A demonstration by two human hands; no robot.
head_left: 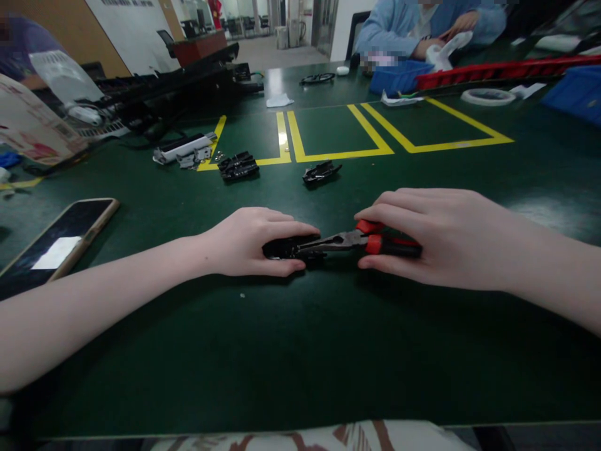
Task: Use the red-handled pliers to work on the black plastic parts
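My left hand [256,241] is closed around a small black plastic part [282,248], thumb on the near side and fingers on the far side, low over the green table. In my right hand [436,235] are needle-nose pliers [345,240] with red and black handles. Their jaws point left and reach into the black part; whether they grip anything inside cannot be made out. Beyond my hands lie another black plastic part [321,173] and a cluster of similar black parts [238,166].
A phone [61,241] lies at the left. Silver-grey pieces [184,148] sit near yellow tape outlines [345,155] on the table [300,363]. At the back right are a blue bin [399,76], a red strip [507,70] and a person in a blue sleeve [387,31]. Dark equipment [178,81] stands back left.
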